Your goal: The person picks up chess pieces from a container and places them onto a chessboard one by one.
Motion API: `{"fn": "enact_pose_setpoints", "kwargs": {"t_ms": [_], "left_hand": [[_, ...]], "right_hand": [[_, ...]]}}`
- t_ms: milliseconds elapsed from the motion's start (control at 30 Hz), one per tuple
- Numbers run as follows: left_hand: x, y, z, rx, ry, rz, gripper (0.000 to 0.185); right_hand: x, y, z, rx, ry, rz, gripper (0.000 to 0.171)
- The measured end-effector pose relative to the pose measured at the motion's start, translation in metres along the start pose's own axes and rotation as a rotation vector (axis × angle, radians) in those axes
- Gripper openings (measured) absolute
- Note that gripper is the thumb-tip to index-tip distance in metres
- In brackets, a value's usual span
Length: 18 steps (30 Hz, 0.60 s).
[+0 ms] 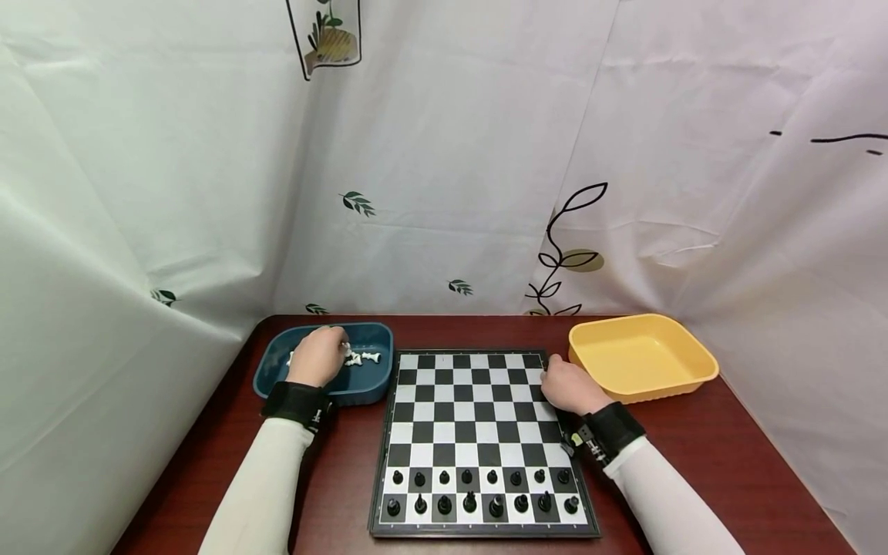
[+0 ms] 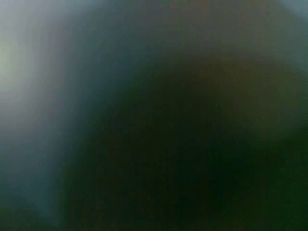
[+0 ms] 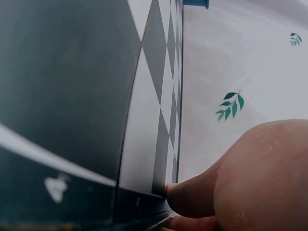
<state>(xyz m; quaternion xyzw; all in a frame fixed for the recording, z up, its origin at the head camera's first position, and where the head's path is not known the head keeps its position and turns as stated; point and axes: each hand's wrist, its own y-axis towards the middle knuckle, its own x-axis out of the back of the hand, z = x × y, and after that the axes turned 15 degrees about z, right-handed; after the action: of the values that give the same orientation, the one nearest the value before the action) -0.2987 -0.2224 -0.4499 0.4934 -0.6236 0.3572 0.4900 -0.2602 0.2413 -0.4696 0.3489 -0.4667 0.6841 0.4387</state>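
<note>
My left hand [image 1: 318, 357] reaches down into the blue bin [image 1: 378, 389], its fingers bent beside several white chess pieces [image 1: 371, 357]. A white piece shows right at the fingertips, and I cannot tell whether they pinch it. The left wrist view is only a dark blur. At the far right corner of the chessboard [image 1: 465, 412], my right hand [image 1: 572, 385] grips the black border, with the thumb [image 3: 192, 195] on the edge and a finger below it in the right wrist view. Black chess pieces [image 1: 469, 502] stand upright in the two rows nearest me.
A yellow bin [image 1: 641, 357] stands on the dark red table [image 1: 350, 462], just right of my right hand. The blue bin sits close to the board's far left corner. A white patterned cloth [image 1: 444, 154] hangs behind and along both sides.
</note>
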Motion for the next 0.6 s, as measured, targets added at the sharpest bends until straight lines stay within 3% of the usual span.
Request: {"fn": "enact_pose_setpoints", "kwargs": {"t_ms": [400,600], "left_hand": [[0.001,0.000,-0.001,-0.005,0.012,-0.018,0.013],[0.000,0.001,-0.001,-0.007,0.015,-0.025,0.014]], "right_hand": [[0.004,0.007,-0.010,0.015,0.070,0.007,0.043],[0.005,0.011,-0.017,0.032,0.102,0.002,0.038]]}}
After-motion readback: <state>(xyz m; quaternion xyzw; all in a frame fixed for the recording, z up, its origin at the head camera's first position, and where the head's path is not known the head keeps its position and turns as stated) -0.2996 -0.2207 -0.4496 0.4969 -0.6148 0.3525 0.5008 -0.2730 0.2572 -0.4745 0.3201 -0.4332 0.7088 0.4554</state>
